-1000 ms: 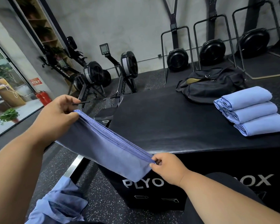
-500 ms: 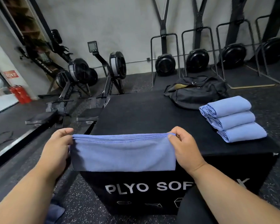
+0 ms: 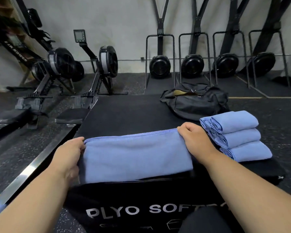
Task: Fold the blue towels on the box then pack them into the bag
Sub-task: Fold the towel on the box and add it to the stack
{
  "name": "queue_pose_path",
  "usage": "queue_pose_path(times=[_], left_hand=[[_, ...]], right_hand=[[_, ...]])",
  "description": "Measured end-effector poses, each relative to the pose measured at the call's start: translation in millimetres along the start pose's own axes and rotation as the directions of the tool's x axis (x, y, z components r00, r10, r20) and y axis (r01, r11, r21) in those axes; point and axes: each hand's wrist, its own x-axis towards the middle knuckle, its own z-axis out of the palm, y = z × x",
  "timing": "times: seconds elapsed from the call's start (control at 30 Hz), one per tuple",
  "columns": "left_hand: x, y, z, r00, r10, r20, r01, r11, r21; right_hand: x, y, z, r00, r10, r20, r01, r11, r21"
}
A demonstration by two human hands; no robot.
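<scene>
Hands, left (image 3: 69,155) and right (image 3: 194,140), pinch folded towel (image 3: 134,158) on box (image 3: 124,115); bag (image 3: 195,101) contents unseen.

- A pale, blotchy concrete wall (image 3: 124,22) runs across the far side, well beyond the hands.
- The floor (image 3: 15,148) is dark speckled rubber, with plain black mats (image 3: 160,84) at the wall's foot.
- Two rowing machines (image 3: 106,64) stand beyond the left hand, one with a small monitor (image 3: 79,35) raised on an arm.
- Four black flywheel trainers (image 3: 160,66) in metal frames line the wall ahead of the right hand.
- A polished metal rail (image 3: 29,172) slants across the floor left of the left hand.
</scene>
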Motion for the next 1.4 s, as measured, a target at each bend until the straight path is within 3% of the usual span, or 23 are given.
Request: queue_pose_path(times=[0.07,0.1,0.2,0.3,0.37,0.43,0.5,0.6,0.73,0.9,1.07,1.17,1.23,1.3,1.4], left_hand=[[40,-6,6,1.0,0.029,0.011,-0.031,0.963,0.266],[59,-15,6,0.997,0.073,-0.029,-0.053,0.897,0.438],[68,-38,23,0.949,0.304,-0.08,-0.147,0.654,0.742],[59,-69,61,0.818,0.5,0.285,-0.508,0.394,0.766],[51,-83,85,0.787,0.373,0.491,-0.586,0.207,0.783],[48,-96,95,0.839,0.176,0.515,-0.533,0.07,0.844],[50,-105,91,0.871,0.091,0.483,-0.486,0.01,0.874],[53,-106,79,0.893,0.114,0.436,-0.44,0.014,0.898],[60,-103,62,0.932,0.13,0.338,-0.344,0.026,0.939],[64,-100,45,0.966,0.14,0.219,-0.237,0.127,0.963],[61,-100,26,0.97,0.223,0.095,-0.162,0.307,0.938],[51,-96,23,0.958,0.285,-0.004,-0.112,0.391,0.913],[48,-91,23,0.965,0.262,-0.02,-0.093,0.412,0.906],[48,-86,23,0.976,0.216,-0.005,-0.109,0.511,0.853],[40,-82,20,0.982,0.19,-0.002,-0.11,0.579,0.808]], right_hand=[[29,8,17,0.994,0.093,0.058,-0.083,0.985,-0.154],[38,14,26,0.99,0.119,0.078,-0.096,0.963,-0.252],[42,26,59,0.998,-0.01,0.057,0.036,0.879,-0.475],[25,35,105,0.955,-0.177,0.237,0.281,0.789,-0.546],[15,44,131,0.922,-0.121,0.368,0.328,0.748,-0.576],[11,59,142,0.904,-0.007,0.427,0.312,0.693,-0.649],[12,69,140,0.898,0.05,0.438,0.317,0.618,-0.72],[16,76,130,0.892,0.067,0.446,0.323,0.598,-0.734],[19,87,107,0.932,0.094,0.351,0.242,0.559,-0.793],[16,96,79,0.949,0.159,0.271,0.136,0.571,-0.81],[-1,96,71,0.99,0.143,-0.004,-0.096,0.644,-0.759],[-7,93,68,0.992,0.102,-0.076,-0.124,0.655,-0.745],[-8,90,68,0.994,0.084,-0.066,-0.105,0.674,-0.731],[-8,88,70,0.995,0.094,-0.014,-0.075,0.689,-0.721],[-5,81,70,0.991,0.129,0.031,-0.097,0.858,-0.504]])
